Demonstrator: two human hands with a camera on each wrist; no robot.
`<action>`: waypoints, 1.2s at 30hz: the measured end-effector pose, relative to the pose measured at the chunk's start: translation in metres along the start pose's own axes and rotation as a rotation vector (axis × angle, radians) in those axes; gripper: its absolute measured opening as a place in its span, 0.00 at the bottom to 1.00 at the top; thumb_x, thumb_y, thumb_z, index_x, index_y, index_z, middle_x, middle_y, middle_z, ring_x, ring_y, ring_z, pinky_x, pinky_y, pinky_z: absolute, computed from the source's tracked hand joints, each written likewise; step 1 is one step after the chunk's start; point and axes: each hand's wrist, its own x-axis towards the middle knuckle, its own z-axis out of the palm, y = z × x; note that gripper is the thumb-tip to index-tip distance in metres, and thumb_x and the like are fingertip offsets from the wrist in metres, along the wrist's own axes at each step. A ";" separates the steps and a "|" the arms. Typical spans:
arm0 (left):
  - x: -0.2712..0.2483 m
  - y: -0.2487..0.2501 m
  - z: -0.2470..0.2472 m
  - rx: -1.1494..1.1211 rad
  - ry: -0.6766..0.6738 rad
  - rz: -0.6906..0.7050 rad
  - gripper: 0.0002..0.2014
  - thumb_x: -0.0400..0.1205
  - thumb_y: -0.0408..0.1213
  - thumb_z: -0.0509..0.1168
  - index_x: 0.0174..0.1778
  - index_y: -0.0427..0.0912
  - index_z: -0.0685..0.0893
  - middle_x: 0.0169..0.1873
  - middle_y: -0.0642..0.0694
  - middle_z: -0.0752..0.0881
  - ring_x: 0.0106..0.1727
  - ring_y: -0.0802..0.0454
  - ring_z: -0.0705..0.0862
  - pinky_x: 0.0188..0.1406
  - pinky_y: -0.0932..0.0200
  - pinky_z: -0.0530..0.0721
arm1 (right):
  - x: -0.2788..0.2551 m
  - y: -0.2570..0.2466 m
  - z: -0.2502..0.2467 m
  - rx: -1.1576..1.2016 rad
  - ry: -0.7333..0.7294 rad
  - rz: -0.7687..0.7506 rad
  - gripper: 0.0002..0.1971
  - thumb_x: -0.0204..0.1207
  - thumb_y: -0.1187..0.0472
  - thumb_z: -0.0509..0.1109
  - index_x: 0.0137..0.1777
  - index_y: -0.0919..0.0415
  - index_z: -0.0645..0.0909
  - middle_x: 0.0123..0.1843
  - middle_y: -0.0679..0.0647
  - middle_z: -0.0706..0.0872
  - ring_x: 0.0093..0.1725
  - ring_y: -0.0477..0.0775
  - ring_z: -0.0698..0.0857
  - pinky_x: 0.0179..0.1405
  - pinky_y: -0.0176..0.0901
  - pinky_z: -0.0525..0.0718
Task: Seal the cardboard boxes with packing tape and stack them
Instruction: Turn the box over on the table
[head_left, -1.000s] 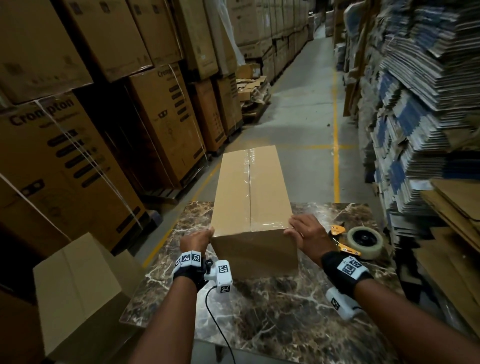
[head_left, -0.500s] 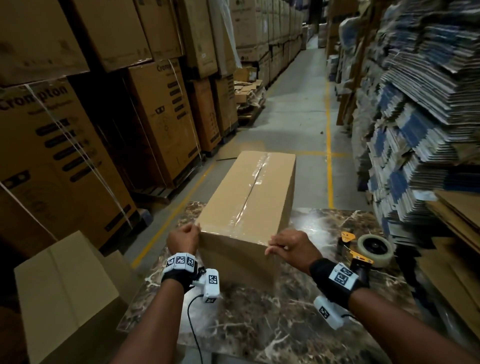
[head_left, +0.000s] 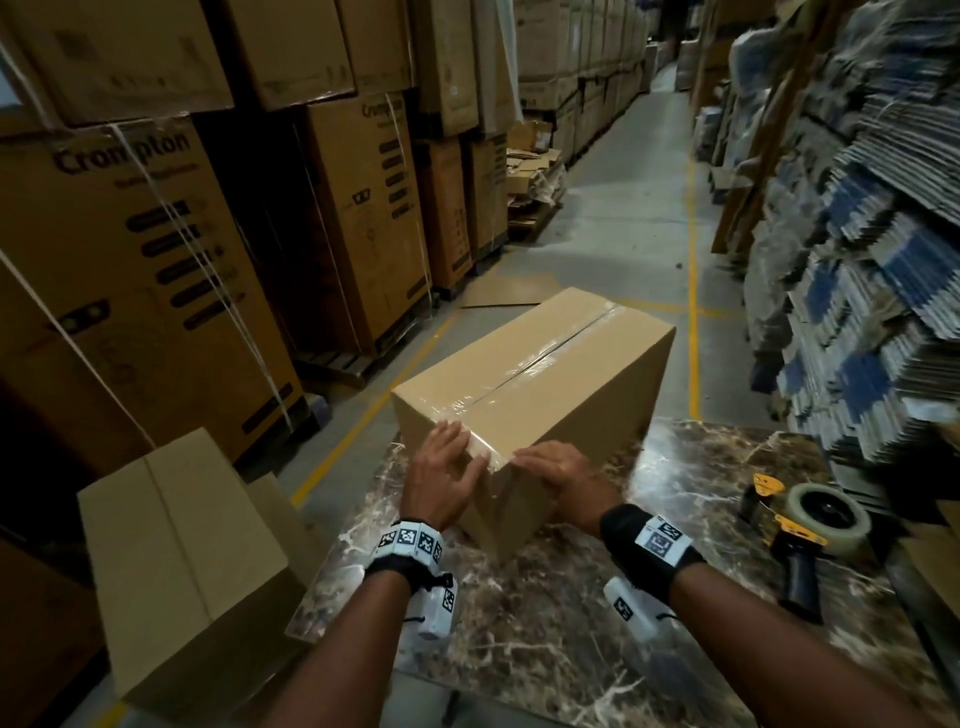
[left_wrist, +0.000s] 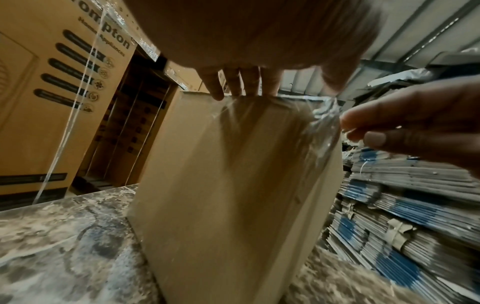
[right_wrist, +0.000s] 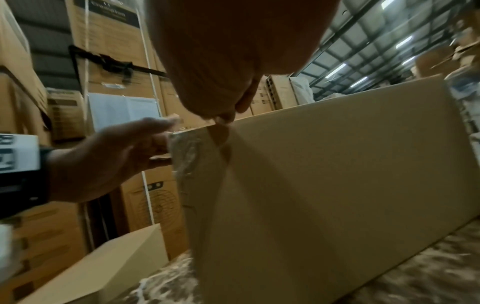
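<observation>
box (head_left: 540, 384) sits angled on table (head_left: 675, 597). left hand (head_left: 441, 475) flat, fingers straight on near corner tape (head_left: 550, 353); right hand (head_left: 558, 475) fingertips on the top edge, grip hidden. dispenser (head_left: 800, 525) right of box.

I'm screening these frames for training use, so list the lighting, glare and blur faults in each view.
Head view: dim warehouse light, glare streaks on the tape along the cardboard box, flattened carton stacks smeared at the right edge. Left wrist view: palm out of focus and filling the top, the table blurred. Right wrist view: ceiling lights bright, surroundings soft.
</observation>
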 end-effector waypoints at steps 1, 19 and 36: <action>-0.002 -0.002 0.001 0.043 0.005 0.027 0.35 0.81 0.64 0.65 0.76 0.41 0.83 0.80 0.46 0.77 0.85 0.50 0.68 0.86 0.49 0.64 | 0.001 0.004 -0.002 -0.062 0.036 0.016 0.38 0.56 0.73 0.90 0.69 0.58 0.86 0.65 0.61 0.89 0.59 0.66 0.88 0.60 0.62 0.88; 0.020 -0.053 -0.033 0.311 -0.074 0.091 0.44 0.67 0.66 0.68 0.77 0.43 0.80 0.81 0.47 0.75 0.83 0.48 0.71 0.79 0.36 0.73 | 0.045 0.021 0.004 -0.415 -0.088 0.357 0.32 0.84 0.60 0.69 0.87 0.55 0.64 0.86 0.60 0.67 0.87 0.62 0.62 0.85 0.62 0.53; 0.013 -0.039 0.002 0.452 0.224 -0.116 0.33 0.81 0.64 0.58 0.69 0.40 0.86 0.77 0.39 0.80 0.84 0.41 0.70 0.88 0.33 0.46 | 0.035 0.023 -0.014 -0.409 -0.122 0.606 0.44 0.79 0.46 0.75 0.90 0.49 0.55 0.92 0.63 0.50 0.91 0.64 0.47 0.88 0.63 0.42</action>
